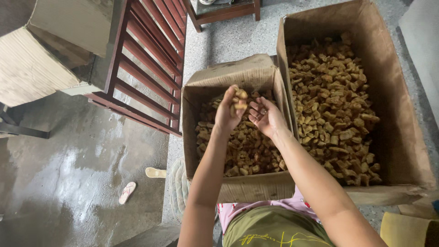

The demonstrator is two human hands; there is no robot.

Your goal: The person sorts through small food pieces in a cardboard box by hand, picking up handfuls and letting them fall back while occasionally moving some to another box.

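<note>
Head view, looking down past both forearms. The left hand (pixel 227 112) is raised above the smaller cardboard box (pixel 238 75), fingers curled around a few brown chunks (pixel 239 99) held at the fingertips. The right hand (pixel 266 116) lies just beside it, palm up and fingers spread, holding nothing; a ring shows on one finger. The held chunks sit between the two hands, slightly above and to the left of the open right palm, so the left hand has them and the right is the nearest empty receiver. No long axis can be made out on pieces this small.

Directly below both hands the smaller box is partly filled with the same brown pieces. Touching its right wall stands a larger cardboard box (pixel 388 91), filled with similar chunks (pixel 334 105).

Surroundings: speckled floor (pixel 238 36); wet concrete (pixel 77 183) to the left with a pair of sandals (pixel 137 183); a dark red wooden slatted frame (pixel 146 59) behind the smaller box.
</note>
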